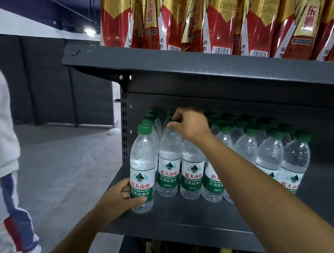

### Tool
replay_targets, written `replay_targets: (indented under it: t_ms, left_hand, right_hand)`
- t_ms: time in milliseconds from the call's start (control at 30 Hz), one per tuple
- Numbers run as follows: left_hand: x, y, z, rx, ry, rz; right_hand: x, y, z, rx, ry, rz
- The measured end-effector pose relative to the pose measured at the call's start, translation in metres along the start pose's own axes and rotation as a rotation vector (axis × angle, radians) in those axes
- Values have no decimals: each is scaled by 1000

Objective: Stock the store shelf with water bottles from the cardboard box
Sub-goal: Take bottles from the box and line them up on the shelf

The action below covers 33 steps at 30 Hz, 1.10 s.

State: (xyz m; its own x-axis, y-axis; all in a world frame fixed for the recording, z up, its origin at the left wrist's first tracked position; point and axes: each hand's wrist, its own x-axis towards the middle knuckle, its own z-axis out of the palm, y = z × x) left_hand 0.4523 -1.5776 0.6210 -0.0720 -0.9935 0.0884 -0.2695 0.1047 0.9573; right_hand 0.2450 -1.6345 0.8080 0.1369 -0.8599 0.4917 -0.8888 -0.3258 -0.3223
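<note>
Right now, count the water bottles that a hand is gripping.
2. The front-left bottle, gripped low by the left hand; the neighbouring bottle, its top pinched by the right hand.

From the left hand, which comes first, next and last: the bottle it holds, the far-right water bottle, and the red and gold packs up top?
1. Held water bottle, gripped by the left hand at the shelf's left front.
2. Far-right water bottle, across the same shelf.
3. Red and gold packs, on the shelf above.
</note>
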Motion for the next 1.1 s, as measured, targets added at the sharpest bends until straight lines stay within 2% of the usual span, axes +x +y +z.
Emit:
replay_targets:
  t_ms: [500, 633, 667, 733, 800, 833, 867, 900, 967, 1033, 1100]
  left_hand:
    - [-3, 3, 1, -15, -1, 18]
    - [-3, 1, 1, -27, -3, 47]
    - [-5, 1, 4, -4, 44, 68]
    - [-13, 2, 13, 148, 300, 172]
    - [-22, 0, 22, 432, 622, 423]
    - [-27, 2, 27, 578, 711, 562]
    - [-32, 5, 36, 676, 711, 694]
    - [-34, 8, 46, 737, 643, 801]
    - [-33, 17, 72, 745, 415, 856]
    - [-26, 28, 99, 675, 256, 717]
    - [-15, 32, 121, 583, 239, 522]
  right_hand:
    - [1, 3, -11, 144, -82, 12]
    - [0, 2, -7, 94, -72, 5]
    - [-1, 2, -6, 90, -68, -2]
    - [-7, 5, -7, 113, 11, -12]
    - [-17, 14, -6, 179, 226, 9]
    - [-25, 22, -4, 233, 345, 30]
    - [-32, 30, -1, 284, 432, 53]
    - [-39, 39, 3, 316, 471, 78]
    - [-49, 55, 9, 305, 430, 143]
    - [-51, 63, 11, 281, 368, 187]
    - [-50, 63, 11, 281, 291, 221]
